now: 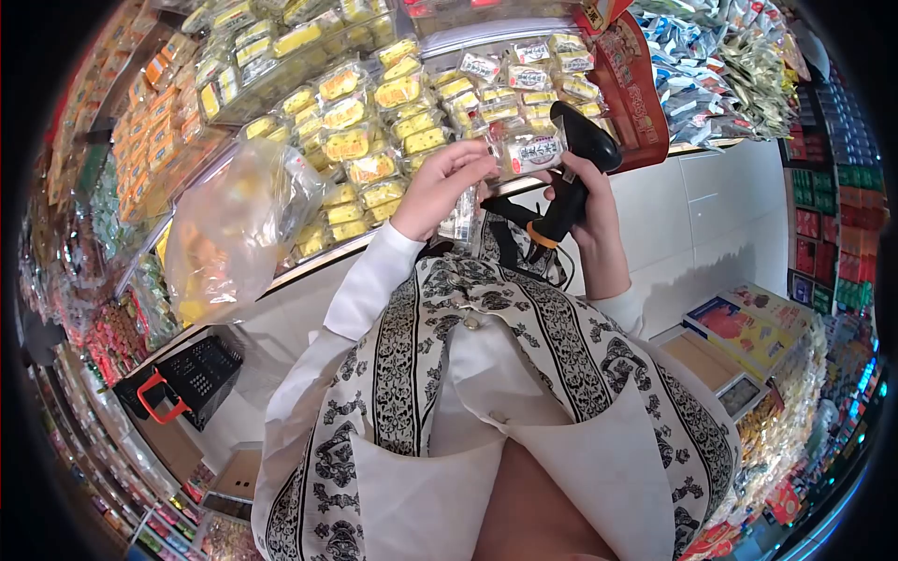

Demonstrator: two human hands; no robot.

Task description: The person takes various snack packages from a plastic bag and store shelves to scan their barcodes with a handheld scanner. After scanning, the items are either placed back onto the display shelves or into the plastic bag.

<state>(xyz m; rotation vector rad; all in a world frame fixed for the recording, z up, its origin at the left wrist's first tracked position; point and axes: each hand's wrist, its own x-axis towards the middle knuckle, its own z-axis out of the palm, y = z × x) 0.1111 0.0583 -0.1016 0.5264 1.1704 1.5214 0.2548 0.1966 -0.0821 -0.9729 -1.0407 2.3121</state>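
My right hand (pixel 594 201) is wrapped around the grip of a black barcode scanner (pixel 585 140) with an orange band near its lower end. In front of the scanner is a small clear-wrapped snack packet (pixel 531 155) with a white label and dark lettering. The fingers of my left hand (pixel 449 187) are closed at the packet's left edge. My right thumb lies close to its right end; whether it touches is hard to tell. Below my left fingers hangs some clear wrapping (pixel 463 220), partly hidden.
Yellow wrapped snacks (pixel 346 145) fill the display ahead, beside a red carton (pixel 629 93) and silvery bags (pixel 702 75). A clear plastic bag (pixel 234 220) hangs over the display's left edge. A black basket (pixel 201 369) with a red handle and cardboard boxes (pixel 748 323) are lower down.
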